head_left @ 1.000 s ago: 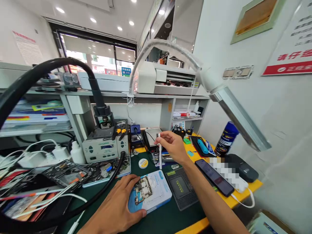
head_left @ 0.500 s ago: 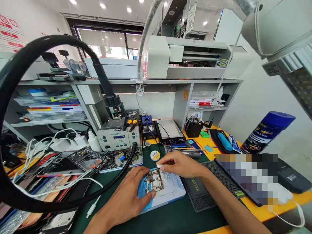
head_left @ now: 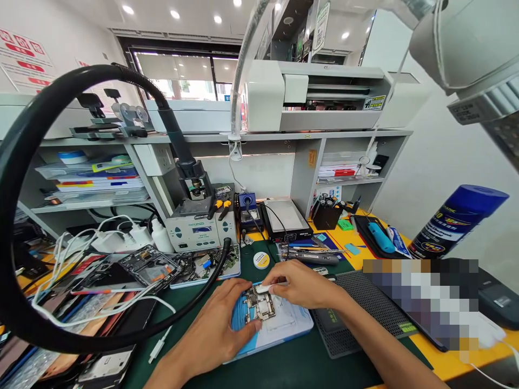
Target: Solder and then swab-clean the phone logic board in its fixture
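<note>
A phone circuit board [head_left: 261, 307] lies flat on a blue and white pad [head_left: 290, 323] in front of me. My left hand [head_left: 221, 324] holds the board at its left side, fingertips by its far edge and thumb at its near edge. My right hand [head_left: 298, 283] pinches a small white wad [head_left: 263, 289], which looks like cotton or wipe, against the far part of the board. The right fingers partly hide the wad, so its full shape does not show.
A black hose [head_left: 121, 346] loops across the left, with opened phones [head_left: 150, 265] and white cables behind it. A round tin [head_left: 261, 260] stands beyond the pad. To the right lie a black perforated mat [head_left: 357, 308] and a blue-capped spray can [head_left: 458, 221].
My right hand has brought the white wad from beyond the board's far edge down onto the board. The left hand keeps its hold. The whole view has shifted slightly.
</note>
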Available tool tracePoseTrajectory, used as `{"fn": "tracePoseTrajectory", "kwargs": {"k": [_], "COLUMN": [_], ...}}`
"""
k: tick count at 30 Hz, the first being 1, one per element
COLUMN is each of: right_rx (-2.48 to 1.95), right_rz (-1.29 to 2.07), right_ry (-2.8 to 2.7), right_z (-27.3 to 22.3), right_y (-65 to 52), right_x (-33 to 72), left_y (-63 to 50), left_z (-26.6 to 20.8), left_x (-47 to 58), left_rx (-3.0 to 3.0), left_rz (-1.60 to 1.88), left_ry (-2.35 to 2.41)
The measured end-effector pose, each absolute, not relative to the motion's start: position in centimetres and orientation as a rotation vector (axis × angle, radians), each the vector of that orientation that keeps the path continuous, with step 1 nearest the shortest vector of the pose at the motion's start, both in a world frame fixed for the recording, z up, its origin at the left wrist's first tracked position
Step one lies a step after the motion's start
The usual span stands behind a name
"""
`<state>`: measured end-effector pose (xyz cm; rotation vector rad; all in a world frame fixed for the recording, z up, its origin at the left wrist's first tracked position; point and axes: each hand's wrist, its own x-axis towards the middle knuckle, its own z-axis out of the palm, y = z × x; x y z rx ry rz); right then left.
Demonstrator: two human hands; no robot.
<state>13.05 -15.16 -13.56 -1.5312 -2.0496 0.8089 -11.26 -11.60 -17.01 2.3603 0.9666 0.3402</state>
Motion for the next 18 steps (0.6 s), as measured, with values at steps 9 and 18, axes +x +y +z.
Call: {"fn": "tracePoseTrajectory", "kwargs": {"k": [9,18], "right_rx": [-1.594,-1.484], "right_rz": [0.84,0.945], "right_ry": [-1.958,-1.83], "right_z": [-13.3,-13.5], "right_y": [-15.1,-14.6], "right_x": [13.8,14.2], "left_y": [-11.7,-11.8], "left_z": [-16.8,-16.9], "left_x": [-11.5,-11.4], "left_rx": [2.36,2.367], "left_rz": [0.287,0.388], "left_ry": [0.963,0.926]}}
